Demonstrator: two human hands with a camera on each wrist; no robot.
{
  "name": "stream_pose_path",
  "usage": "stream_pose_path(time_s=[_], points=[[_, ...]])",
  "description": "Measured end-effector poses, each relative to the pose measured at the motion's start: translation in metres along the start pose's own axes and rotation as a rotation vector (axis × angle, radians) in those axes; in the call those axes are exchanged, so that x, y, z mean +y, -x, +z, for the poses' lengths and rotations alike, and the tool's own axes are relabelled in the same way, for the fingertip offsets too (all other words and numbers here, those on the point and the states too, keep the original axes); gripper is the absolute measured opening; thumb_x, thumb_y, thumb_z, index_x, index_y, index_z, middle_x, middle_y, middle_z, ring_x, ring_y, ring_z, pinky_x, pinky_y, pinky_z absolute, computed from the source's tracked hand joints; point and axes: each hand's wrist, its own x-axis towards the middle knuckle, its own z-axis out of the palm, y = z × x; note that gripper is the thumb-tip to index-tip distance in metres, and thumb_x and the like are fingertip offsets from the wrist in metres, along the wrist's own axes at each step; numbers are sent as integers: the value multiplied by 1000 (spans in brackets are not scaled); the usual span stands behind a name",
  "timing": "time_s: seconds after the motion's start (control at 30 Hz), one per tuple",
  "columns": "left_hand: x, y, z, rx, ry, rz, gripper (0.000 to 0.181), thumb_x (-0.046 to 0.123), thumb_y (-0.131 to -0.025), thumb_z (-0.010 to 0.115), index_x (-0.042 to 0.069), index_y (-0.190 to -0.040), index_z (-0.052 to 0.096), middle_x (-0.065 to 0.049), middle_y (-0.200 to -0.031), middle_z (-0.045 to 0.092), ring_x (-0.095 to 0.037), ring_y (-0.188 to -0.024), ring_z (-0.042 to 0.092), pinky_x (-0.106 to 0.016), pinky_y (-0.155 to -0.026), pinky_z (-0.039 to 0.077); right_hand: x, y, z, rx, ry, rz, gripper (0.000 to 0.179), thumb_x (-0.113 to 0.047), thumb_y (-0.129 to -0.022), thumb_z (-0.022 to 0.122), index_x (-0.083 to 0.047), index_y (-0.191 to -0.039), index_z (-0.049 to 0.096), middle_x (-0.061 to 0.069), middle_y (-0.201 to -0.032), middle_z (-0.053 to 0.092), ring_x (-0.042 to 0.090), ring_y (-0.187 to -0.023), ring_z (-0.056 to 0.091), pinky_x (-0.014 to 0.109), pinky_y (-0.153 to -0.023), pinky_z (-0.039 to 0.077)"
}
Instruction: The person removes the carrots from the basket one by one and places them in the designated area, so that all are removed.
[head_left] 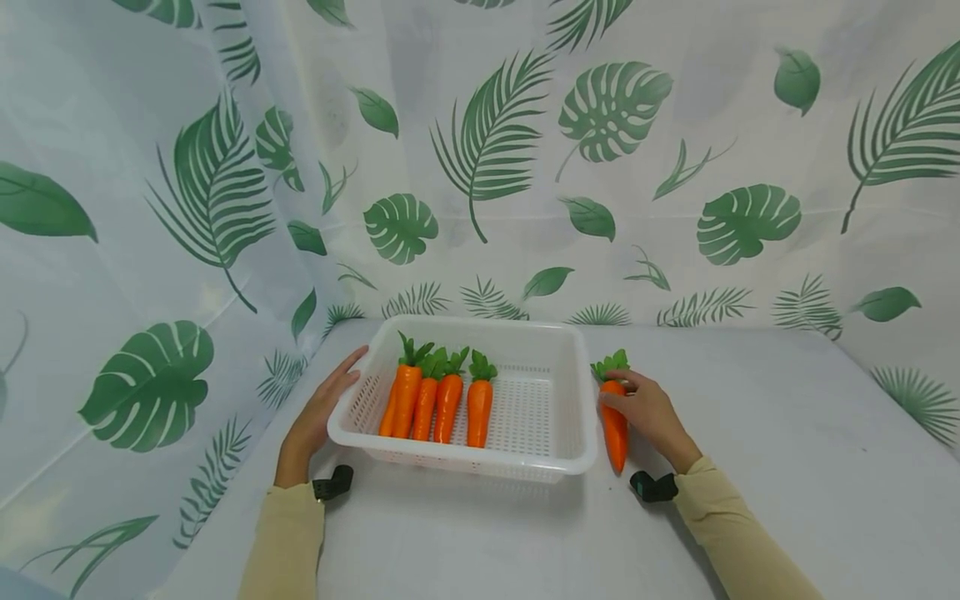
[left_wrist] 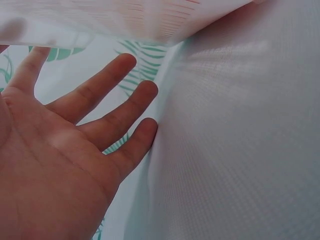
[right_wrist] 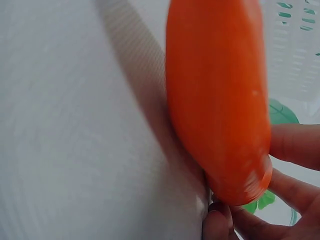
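Observation:
A white plastic basket (head_left: 480, 457) with slotted walls holds several orange carrots (head_left: 447, 404) with green tops, lined up in its left half. At the basket's left side is my left hand (head_left: 324, 414), its fingers straight and spread under the rim in the left wrist view, where the palm (left_wrist: 55, 160) faces the camera. To the right of the basket, my right hand (head_left: 651, 417) pinches another carrot (head_left: 615, 429) near its leafy top. That carrot points its tip toward me. In the right wrist view, fingers (right_wrist: 295, 192) curl about the thick end of the orange carrot (right_wrist: 217, 90).
A white cloth (head_left: 787, 433) covers the table. Behind it and on the left hang white curtains (head_left: 517, 167) printed with green leaves. Each wrist wears a small black device, such as the right one (head_left: 654, 487).

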Motion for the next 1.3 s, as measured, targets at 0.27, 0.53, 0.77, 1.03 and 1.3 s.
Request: stream_pose_path(time_s=[0.27,0.53,0.77,1.03,1.3], points=[[0,1,0,7,-12,-16,61,51,-113,44,38,-171,27,-5,-173,31,-43,-137,49,-53,-103,54,0,1,3,-6,-3,13,55,-23,-105,65,3,-152,52,37,-140,52,49,-119,57,57,-101,54],[1,2,3,-5,13,4,61,45,-115,41,31,-172,26,-10,-173,31,-41,-139,47,-55,-107,51,-2,0,1,-26,-13,57,63,-34,-108,58,2,-158,43,40,-151,43,54,-134,47,67,-109,45],[2,1,2,-5,8,7,60,45,-115,41,31,-172,27,-10,-172,33,-41,-138,48,-54,-106,52,-7,2,-9,-22,-57,141,73,-43,-111,47,-1,-167,28,38,-162,29,57,-143,35,73,-113,37],[3,0,0,-9,6,5,61,47,-115,43,33,-172,28,-10,-172,34,-42,-136,50,-50,-103,55,-1,-4,-21,44,-95,185,73,-46,-113,42,-2,-169,25,38,-164,28,55,-147,31,71,-116,33],[1,0,0,-10,11,10,61,46,-115,43,32,-172,28,-9,-172,33,-43,-134,50,-50,-101,56,-10,-1,-29,90,-163,194,70,-43,-113,42,-5,-170,26,37,-165,29,54,-148,32,69,-118,31]])
